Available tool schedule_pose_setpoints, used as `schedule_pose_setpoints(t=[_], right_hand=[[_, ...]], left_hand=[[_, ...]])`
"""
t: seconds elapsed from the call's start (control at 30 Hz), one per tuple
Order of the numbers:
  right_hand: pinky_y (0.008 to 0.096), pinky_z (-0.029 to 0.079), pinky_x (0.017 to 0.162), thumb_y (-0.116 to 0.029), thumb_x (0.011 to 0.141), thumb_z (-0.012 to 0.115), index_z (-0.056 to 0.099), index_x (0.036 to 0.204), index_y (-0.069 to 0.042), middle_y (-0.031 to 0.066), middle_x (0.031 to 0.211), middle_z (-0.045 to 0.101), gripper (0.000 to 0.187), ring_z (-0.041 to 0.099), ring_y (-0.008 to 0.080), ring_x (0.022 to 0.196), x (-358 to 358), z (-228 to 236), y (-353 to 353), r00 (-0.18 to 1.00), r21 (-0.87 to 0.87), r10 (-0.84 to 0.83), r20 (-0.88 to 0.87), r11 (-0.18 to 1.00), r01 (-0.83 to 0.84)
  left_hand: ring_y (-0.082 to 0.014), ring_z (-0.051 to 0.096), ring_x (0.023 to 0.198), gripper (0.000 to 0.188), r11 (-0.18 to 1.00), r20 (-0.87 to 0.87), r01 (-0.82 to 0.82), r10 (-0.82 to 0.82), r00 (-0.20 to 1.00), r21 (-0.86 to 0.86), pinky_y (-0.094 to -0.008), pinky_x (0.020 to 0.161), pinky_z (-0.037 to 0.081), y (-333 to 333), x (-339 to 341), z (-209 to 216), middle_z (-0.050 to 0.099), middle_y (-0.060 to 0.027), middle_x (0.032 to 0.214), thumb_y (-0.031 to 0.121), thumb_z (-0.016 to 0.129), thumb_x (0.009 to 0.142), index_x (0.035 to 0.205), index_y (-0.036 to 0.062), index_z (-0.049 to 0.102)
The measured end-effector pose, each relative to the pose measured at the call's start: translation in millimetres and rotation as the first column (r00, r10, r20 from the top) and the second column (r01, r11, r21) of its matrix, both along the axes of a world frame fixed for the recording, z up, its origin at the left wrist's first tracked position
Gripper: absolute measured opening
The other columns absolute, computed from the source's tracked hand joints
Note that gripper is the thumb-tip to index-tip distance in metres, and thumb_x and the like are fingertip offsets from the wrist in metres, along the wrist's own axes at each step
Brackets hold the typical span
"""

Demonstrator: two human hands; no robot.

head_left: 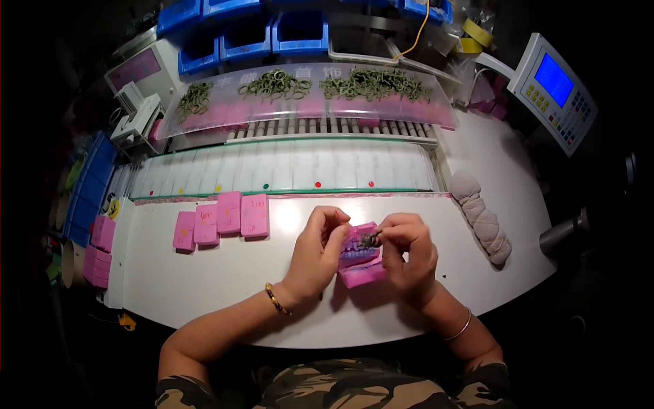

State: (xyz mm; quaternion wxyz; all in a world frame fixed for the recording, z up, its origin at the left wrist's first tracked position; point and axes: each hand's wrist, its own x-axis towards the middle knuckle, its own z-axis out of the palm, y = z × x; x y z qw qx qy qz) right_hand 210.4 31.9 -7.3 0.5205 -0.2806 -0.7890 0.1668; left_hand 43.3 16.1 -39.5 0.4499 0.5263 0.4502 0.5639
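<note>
In front of me is a pink rubber mould (pixel 364 276), split open, its inner face stained blue and purple. My left hand (pixel 315 253) is closed on the mould's left side, thumb and fingers bent around its edge. At the mould's upper right, my right hand (pixel 412 255) pinches a small dark green piece (pixel 368 240) against the stained face. The piece's exact shape is partly hidden by the fingertips.
Several closed pink moulds (pixel 255 215) lie at left, with more stacked (pixel 99 264) by the table's left edge. Behind is a white panel with coloured dots (pixel 293 167), then rollers and a clear sheet bearing green rings (pixel 276 85). A cloth roll (pixel 480 218) and a keypad screen (pixel 553 92) are at right.
</note>
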Motion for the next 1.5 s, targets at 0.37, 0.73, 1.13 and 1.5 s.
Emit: schedule_pose_setpoints(t=[0.37, 0.73, 1.13, 1.5], right_hand=[[0.0192, 0.043, 0.052, 0.000, 0.090, 0.060, 0.054, 0.095, -0.002, 0.0032, 0.086, 0.062, 0.008, 0.055, 0.0054, 0.064, -9, 35, 41, 0.966, -0.313, 0.002, -0.257, 0.946, -0.085], [0.0316, 0.048, 0.063, 0.010, 0.076, 0.066, 0.057, 0.090, -0.003, 0.0098, 0.086, 0.063, 0.021, 0.060, 0.0228, 0.073, -14, 28, 35, 0.997, -0.052, 0.075, 0.004, 0.996, -0.075], [0.0264, 0.044, 0.053, 0.008, 0.078, 0.065, 0.058, 0.089, -0.004, 0.0068, 0.085, 0.063, 0.017, 0.058, 0.0177, 0.069, -16, 22, 29, 0.995, -0.193, 0.099, 0.000, 0.976, -0.097], [0.0256, 0.057, 0.065, 0.010, 0.082, 0.062, 0.058, 0.094, 0.002, 0.0121, 0.091, 0.062, 0.016, 0.066, 0.0173, 0.077, -20, 14, 24, 0.963, -0.238, 0.210, -0.166, 0.939, -0.246]], left_hand=[[-0.0156, 0.063, 0.089, 0.024, 0.966, -0.262, 0.240, -0.209, 0.942, 0.093, -0.0278, 0.076, 0.051, -12, -14, 25, 0.065, -0.0106, 0.101, 0.001, 0.062, 0.088, 0.111, -0.0018, 0.058], [-0.0109, 0.062, 0.090, 0.018, 0.979, 0.254, 0.197, -0.177, 0.951, -0.056, -0.0255, 0.080, 0.051, 7, -25, 22, 0.067, -0.0056, 0.100, 0.005, 0.060, 0.093, 0.110, -0.0003, 0.063], [-0.0090, 0.061, 0.091, 0.016, 0.966, 0.273, 0.236, -0.199, 0.941, -0.108, -0.0240, 0.078, 0.050, 4, -29, 24, 0.067, -0.0042, 0.100, 0.004, 0.061, 0.092, 0.107, 0.0006, 0.065], [-0.0089, 0.059, 0.089, 0.016, 0.951, 0.356, 0.266, -0.197, 0.913, -0.155, -0.0242, 0.077, 0.048, 3, -31, 21, 0.066, -0.0044, 0.098, 0.007, 0.062, 0.092, 0.106, 0.0004, 0.064]])
